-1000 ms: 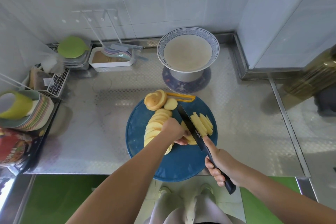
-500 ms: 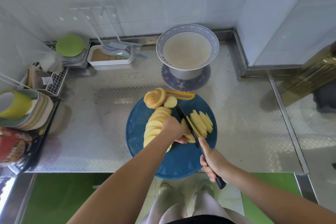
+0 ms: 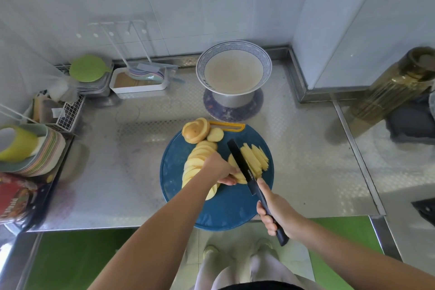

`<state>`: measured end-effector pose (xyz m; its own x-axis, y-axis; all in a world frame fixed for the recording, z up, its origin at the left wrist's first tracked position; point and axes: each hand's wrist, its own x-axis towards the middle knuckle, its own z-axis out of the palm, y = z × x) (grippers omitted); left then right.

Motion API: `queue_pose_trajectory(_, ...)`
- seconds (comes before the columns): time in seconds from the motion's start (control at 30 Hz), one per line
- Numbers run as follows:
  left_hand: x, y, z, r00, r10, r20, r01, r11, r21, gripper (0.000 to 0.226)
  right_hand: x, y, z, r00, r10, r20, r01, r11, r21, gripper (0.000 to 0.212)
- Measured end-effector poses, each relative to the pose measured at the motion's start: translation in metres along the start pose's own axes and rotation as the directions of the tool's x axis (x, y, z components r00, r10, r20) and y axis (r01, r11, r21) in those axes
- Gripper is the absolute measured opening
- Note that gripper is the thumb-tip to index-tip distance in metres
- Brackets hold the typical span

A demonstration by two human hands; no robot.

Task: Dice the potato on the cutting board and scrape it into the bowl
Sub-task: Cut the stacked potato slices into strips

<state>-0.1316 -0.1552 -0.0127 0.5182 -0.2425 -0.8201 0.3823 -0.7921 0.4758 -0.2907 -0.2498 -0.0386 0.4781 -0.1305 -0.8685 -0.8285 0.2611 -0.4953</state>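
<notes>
You stand at a steel counter (image 3: 146, 172) set in a white-tiled corner. The round blue cutting board (image 3: 226, 209) overhangs its near edge. Your right hand (image 3: 280, 213) grips the black knife (image 3: 244, 167), long axis running from near-right to far-left, tip away from you. Your left hand (image 3: 217, 167) presses closed on potato slices (image 3: 197, 162). The bowl (image 3: 234, 70) stands behind the board.
</notes>
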Motion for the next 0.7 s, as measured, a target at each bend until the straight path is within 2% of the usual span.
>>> queue_pose_trajectory(0.17, -0.004, 0.002, 0.0, 1.0, 0.005, -0.004, -0.005, 1.0, -0.003, 0.017, -0.009, -0.007, -0.008, 0.999, -0.041, 0.029, 0.043, 0.998, -0.052, 0.071)
queue_pose_trajectory(0.37, 0.0, 0.002, 0.004, 1.0, 0.006, -0.016, -0.005, 0.999, 0.037, 0.027, -0.019, -0.013, -0.012, 0.997, -0.042, 0.067, 0.045, 0.998, -0.052, 0.072)
queue_pose_trajectory(0.7, -0.002, 0.003, 0.001, 1.0, 0.002, -0.003, -0.002, 1.0, 0.02, 0.023, -0.025, -0.012, -0.012, 0.995, -0.059, 0.076, 0.061, 0.998, -0.031, 0.072)
